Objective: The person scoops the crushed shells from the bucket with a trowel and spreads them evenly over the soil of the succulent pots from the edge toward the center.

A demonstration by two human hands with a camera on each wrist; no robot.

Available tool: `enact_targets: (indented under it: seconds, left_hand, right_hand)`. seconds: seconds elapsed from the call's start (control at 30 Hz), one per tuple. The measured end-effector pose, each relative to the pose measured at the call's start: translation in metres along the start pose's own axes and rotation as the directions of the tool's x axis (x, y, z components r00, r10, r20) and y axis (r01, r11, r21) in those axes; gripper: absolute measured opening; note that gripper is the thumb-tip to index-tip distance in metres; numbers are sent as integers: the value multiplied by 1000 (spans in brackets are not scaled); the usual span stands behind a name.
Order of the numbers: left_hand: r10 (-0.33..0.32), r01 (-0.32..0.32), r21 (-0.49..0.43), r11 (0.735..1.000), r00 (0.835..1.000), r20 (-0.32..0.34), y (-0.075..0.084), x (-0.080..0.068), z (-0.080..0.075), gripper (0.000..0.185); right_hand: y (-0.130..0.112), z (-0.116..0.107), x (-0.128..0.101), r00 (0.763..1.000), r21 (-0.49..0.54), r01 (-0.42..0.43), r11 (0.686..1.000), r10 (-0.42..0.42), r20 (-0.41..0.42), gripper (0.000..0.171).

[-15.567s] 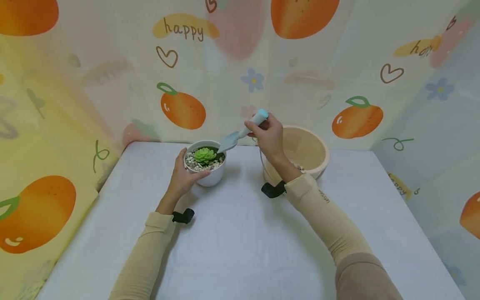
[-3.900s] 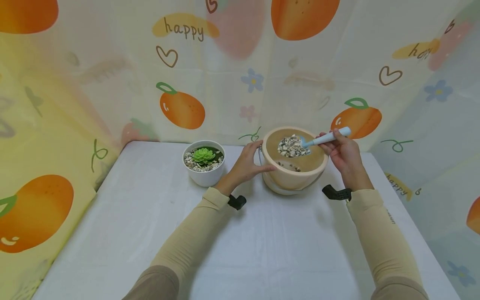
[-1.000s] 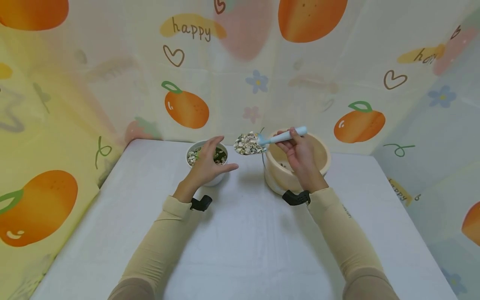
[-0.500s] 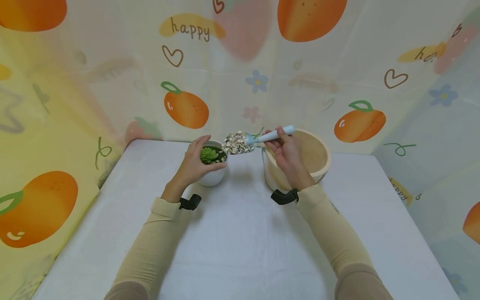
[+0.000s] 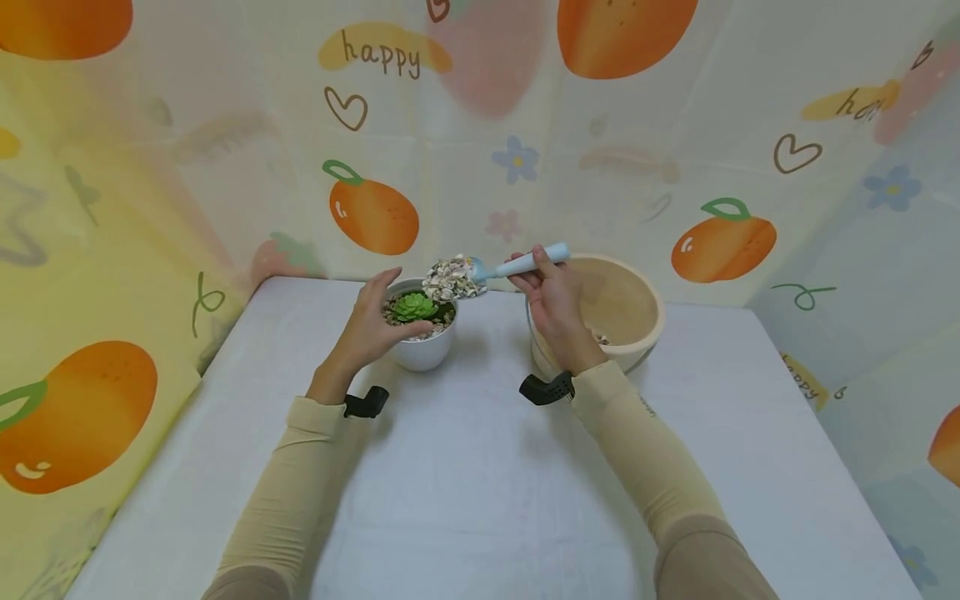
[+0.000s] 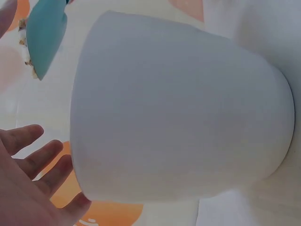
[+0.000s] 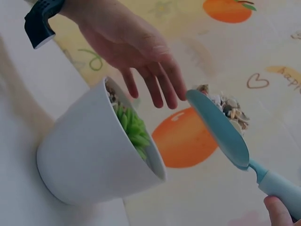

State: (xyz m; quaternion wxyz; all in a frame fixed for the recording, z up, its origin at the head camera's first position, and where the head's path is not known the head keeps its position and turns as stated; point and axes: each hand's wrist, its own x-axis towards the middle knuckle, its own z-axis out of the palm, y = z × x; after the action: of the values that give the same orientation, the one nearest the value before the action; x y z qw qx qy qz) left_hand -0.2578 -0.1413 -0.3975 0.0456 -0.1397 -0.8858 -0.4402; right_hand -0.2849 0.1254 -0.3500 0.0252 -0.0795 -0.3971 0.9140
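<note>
Best held by its handle (image 7: 283, 188), the seemingly light, stiff, pale-blue plastic-looking trowel (image 7: 225, 133), gripped in the right hand (image 5: 555, 307), bears loose mottled pebbles (image 5: 452, 279) above the round white pot (image 5: 422, 352) near the spread-fingered left hand (image 5: 366, 325).

- Before me I see a white table (image 5: 465, 492), with straight edges.
- Behind it there is a pale back wall (image 5: 457, 175) of cloth, printed with oranges (image 5: 373, 217), brown hearts (image 5: 346, 109) and blue flowers (image 5: 516, 160).
- I can read there the word "happy" (image 5: 381, 54).
- The left wall (image 5: 67, 275) looks yellow to me, the right wall (image 5: 885, 308) bluish grey.
- The light is soft.
</note>
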Motion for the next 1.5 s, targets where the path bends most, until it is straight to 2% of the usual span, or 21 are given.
enact_targets:
  seconds: [0.4, 0.73, 0.93, 1.2, 1.33, 1.5]
  left_hand:
    - [-57, 59, -53, 997, 998, 32, -11, -5, -12, 100]
    - [-99, 102, -57, 993, 994, 52, -28, -3, -12, 101]
    - [-154, 162, -74, 984, 983, 104, -39, -1, -8, 106]
    - [-205, 220, -71, 973, 964, 171, -48, 2, -3, 116]
    - [-196, 211, -78, 974, 966, 168, -50, 1, -2, 118]
    - [-187, 201, -83, 976, 971, 152, -53, 2, 1, 116]
  right_hand:
    - [21, 14, -1, 999, -13, -4, 1000, 3, -47, 13]
    - [36, 21, 2, 997, -26, -1, 1000, -1, -73, 9]
    - [47, 25, 2, 997, -74, -13, 997, 8, -74, 7]
    - [59, 25, 5, 997, -122, 12, 992, -21, -70, 9]
    - [64, 23, 6, 997, -187, 25, 982, -39, -69, 16]
    - [70, 22, 5, 992, -295, 103, 950, -121, -43, 26]
